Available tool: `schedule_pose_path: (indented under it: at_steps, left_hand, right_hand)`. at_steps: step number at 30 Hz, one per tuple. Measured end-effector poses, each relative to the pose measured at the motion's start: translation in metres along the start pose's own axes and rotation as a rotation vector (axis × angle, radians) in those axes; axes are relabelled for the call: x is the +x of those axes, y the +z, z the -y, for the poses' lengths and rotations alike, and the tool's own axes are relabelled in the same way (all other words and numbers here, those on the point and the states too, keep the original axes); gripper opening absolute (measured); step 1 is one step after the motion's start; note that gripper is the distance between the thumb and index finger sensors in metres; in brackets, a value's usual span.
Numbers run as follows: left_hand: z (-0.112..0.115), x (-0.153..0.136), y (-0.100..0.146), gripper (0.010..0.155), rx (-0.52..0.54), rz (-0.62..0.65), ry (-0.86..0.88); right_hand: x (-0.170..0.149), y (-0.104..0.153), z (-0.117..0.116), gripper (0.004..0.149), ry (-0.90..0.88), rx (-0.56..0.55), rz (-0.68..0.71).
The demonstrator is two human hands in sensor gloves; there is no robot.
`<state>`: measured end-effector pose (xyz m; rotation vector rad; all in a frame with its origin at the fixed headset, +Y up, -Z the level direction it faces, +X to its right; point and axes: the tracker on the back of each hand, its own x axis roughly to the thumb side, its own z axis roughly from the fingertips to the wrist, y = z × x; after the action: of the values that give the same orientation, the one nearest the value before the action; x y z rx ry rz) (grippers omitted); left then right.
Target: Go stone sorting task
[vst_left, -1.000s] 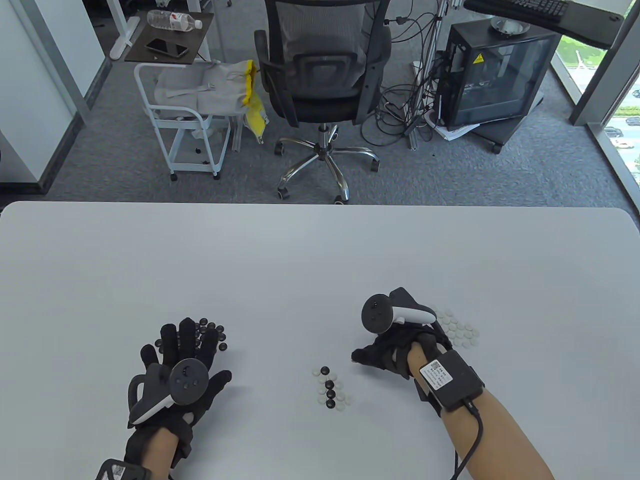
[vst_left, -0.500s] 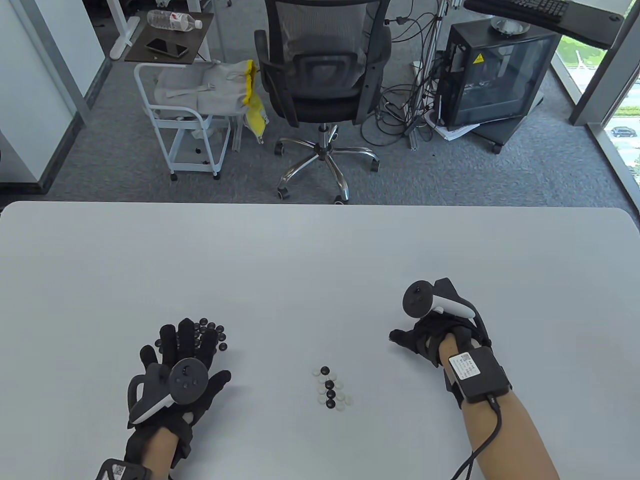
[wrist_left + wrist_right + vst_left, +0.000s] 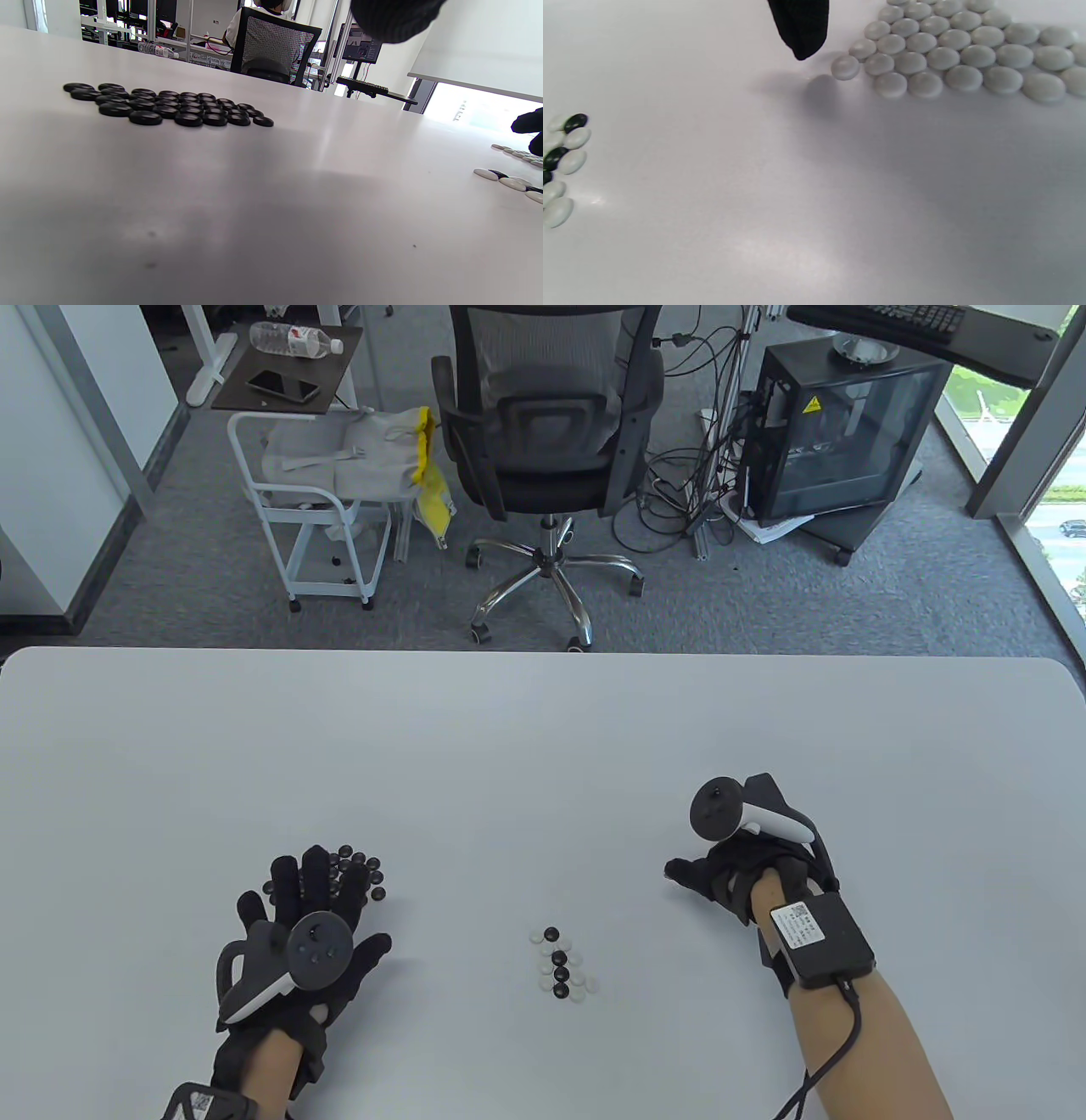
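Mixed stones (image 3: 562, 963) lie between both hands, apparently empty.

- The flat white table top (image 3: 526, 746) is plain, with no pattern.
- The cluster of glossy black round stones (image 3: 169, 108) is solid black.
- The patch of matte white round stones (image 3: 950, 51) is uniform off-white.
- The small mixed group of stones (image 3: 562, 963) shows black and white side by side.
- The gloved left hand (image 3: 297, 933) and gloved right hand (image 3: 730, 878) are black, each with a dark grey and white tracker.
- The mesh-backed office chair (image 3: 543, 424) is black with a chrome base.
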<state>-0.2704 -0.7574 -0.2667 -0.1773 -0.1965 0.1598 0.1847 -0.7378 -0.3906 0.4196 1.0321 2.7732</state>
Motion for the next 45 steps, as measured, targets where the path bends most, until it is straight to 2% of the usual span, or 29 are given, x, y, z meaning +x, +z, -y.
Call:
schedule_pose_path:
  at_steps: [7,13,23,31,39,45]
  left_hand:
    - [0.001,0.000,0.000,0.080,-0.004,-0.004,0.000]
    - [0.000,0.000,0.000,0.080,0.003,-0.003,0.003]
    - [0.000,-0.002,0.000,0.081,0.007,-0.001,0.010]
    - [0.000,-0.002,0.000,0.080,0.006,-0.001,0.015]
    - [0.000,-0.003,0.000,0.080,0.009,0.000,0.014]
    - [0.001,-0.003,0.000,0.080,0.003,-0.005,0.013]
  right_hand:
    - [0.054,0.008,-0.005,0.067,0.058,0.050,0.201]
    - [0.099,0.009,-0.028,0.067,0.131,0.119,0.338]
    - [0.124,-0.005,-0.055,0.068,0.164,0.212,0.396]
    - [0.111,-0.010,-0.056,0.067,0.145,0.231,0.352]
    - [0.048,-0.005,-0.029,0.067,0.102,0.166,0.142]
    - [0.003,0.002,-0.018,0.067,0.051,0.127,0.011]
